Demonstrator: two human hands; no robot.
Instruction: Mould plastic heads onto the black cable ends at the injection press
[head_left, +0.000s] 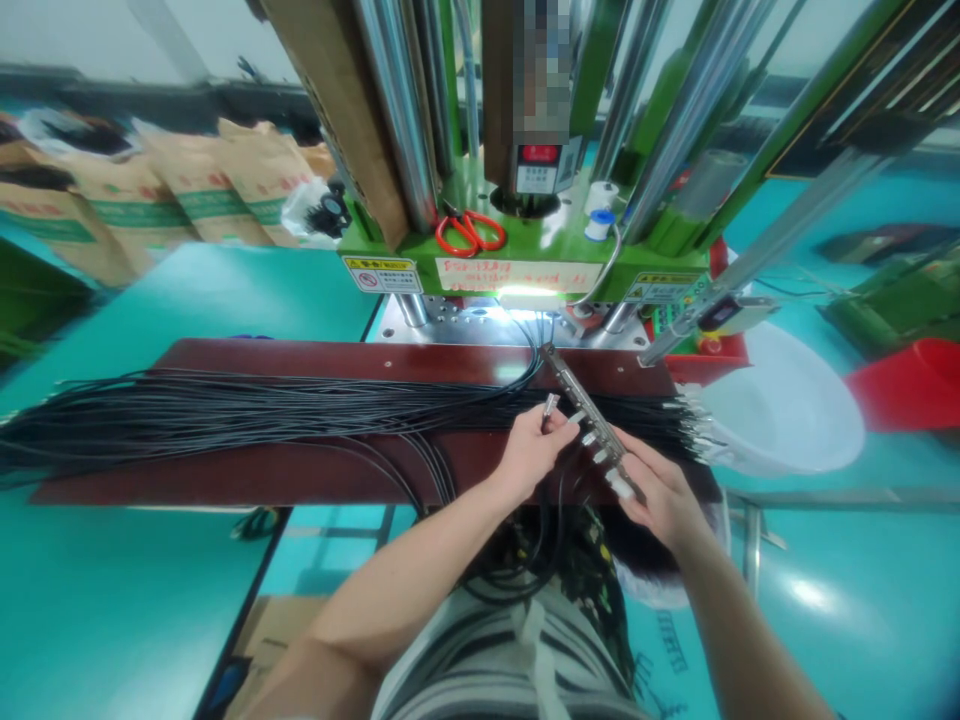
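My right hand (660, 485) grips the lower end of a narrow metal mould bar (576, 392), which slants up and away over the brown board. Several pale connector ends stick out along the bar's left side. Beside its middle, my left hand (529, 450) is closed, pinching a black cable with a silvery connector (550, 405) pointing up. Thin black cables run from the bar's far end toward the press. Across the board lies a thick bundle of black cables (300, 410), its metal-tipped ends at the right.
A green press (405, 240) stands ahead, with red-handled scissors (471, 233) and a blue-and-white spool (598, 225) on its ledge. The brown board (247, 480) spans my front. At right are a white basin (787, 410) and a red bucket (911, 385). Paper sacks (187, 190) line the left.
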